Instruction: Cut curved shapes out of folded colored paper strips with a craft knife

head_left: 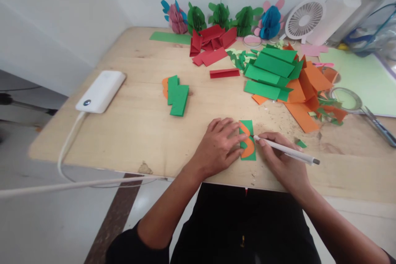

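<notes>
My left hand lies with fingers spread, its fingertips pressing an orange paper cutout with two rounded lobes. Beneath that cutout is a small green paper rectangle, flat on the table. In my right hand is a white pen, gripped near its tip. The tip touches the paper where the two orange lobes meet. Further left, folded green paper pieces lie partly over another orange cutout.
Stacked green strips and orange paper fill the right side. Folded red papers lie behind. Honeycomb paper figures and a white fan line the wall. A white power bank sits left; scissors lie right.
</notes>
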The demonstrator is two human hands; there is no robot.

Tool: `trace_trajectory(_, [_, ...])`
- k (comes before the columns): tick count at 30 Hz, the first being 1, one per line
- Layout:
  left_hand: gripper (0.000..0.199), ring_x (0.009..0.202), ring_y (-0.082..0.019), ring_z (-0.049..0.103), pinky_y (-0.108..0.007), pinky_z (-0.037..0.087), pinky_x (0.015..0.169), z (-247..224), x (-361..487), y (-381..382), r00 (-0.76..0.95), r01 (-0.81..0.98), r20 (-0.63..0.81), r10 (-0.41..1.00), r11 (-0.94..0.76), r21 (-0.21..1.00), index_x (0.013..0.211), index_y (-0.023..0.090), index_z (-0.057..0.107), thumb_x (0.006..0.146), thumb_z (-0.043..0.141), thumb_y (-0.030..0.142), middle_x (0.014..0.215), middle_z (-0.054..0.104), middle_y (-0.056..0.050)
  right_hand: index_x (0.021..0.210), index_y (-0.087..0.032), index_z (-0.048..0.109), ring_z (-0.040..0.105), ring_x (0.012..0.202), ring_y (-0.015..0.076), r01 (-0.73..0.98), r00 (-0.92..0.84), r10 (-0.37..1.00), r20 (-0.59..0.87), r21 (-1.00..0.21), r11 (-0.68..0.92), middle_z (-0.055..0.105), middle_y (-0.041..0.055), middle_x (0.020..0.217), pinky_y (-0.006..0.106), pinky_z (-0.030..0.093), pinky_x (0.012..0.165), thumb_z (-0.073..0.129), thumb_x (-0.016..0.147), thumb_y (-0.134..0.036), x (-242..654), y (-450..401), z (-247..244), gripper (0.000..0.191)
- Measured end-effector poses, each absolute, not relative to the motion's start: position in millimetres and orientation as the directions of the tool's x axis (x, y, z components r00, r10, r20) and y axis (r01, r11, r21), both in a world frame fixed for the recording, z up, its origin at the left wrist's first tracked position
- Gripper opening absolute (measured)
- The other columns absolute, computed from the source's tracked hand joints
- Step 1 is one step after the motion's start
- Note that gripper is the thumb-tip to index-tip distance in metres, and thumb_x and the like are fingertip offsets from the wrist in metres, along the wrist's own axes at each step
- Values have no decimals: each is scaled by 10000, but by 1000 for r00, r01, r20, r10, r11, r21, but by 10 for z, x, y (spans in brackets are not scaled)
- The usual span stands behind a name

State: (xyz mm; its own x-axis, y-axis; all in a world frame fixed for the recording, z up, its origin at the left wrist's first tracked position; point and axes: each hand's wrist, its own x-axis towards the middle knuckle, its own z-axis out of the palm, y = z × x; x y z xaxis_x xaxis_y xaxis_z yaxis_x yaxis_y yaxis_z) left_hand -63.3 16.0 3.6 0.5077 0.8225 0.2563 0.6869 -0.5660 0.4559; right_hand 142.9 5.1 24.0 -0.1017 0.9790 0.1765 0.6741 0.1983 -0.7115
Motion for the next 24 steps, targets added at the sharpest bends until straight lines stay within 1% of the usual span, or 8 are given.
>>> trace_trajectory(7, [332,1318,-305,420,-511,304,1115,48,-635,162,513,683,254,820,-569,457,1200,227,674,930,530,355,1356,575,-89,867,-241,677,599,573,133,660,-111,977,181,-722,208,729,1,779,268,432,527,601,884,-379,1414,39,257,158])
trace_trajectory(13, [328,1321,-304,416,-510,300,1118,43,-633,161,513,684,251,821,-568,458,1188,230,677,931,526,366,1356,574,-85,852,-236,675,548,511,123,655,-107,980,168,-729,197,703,-3,719,269,411,498,595,880,-387,1402,36,260,172])
trace_trajectory(16, [333,1319,-306,418,-512,300,1117,37,-632,159,515,682,254,819,-571,458,1193,228,676,936,518,369,1355,574,-88,851,-238,678,570,535,132,648,-115,980,163,-735,198,710,0,728,273,427,518,595,878,-391,1403,45,263,177])
trace_trajectory(19, [331,1317,-303,419,-507,304,1116,37,-633,160,514,683,253,819,-570,457,1194,230,675,936,519,368,1356,573,-85,855,-238,682,623,622,151,640,-125,981,148,-743,194,728,8,771,278,464,575,599,876,-395,1412,66,267,179])
trace_trajectory(21, [327,1317,-301,418,-506,308,1113,39,-633,162,513,685,253,820,-569,455,1189,233,675,935,519,367,1355,573,-82,858,-236,684,644,672,158,627,-132,983,126,-757,181,735,11,794,279,484,615,601,877,-396,1420,87,271,181])
trace_trajectory(24, [327,1313,-303,416,-512,315,1104,43,-633,163,516,685,257,817,-574,449,1190,233,674,939,514,369,1348,576,-86,853,-228,684,650,693,157,598,-142,986,86,-786,155,732,14,797,270,495,631,593,882,-397,1426,120,283,194])
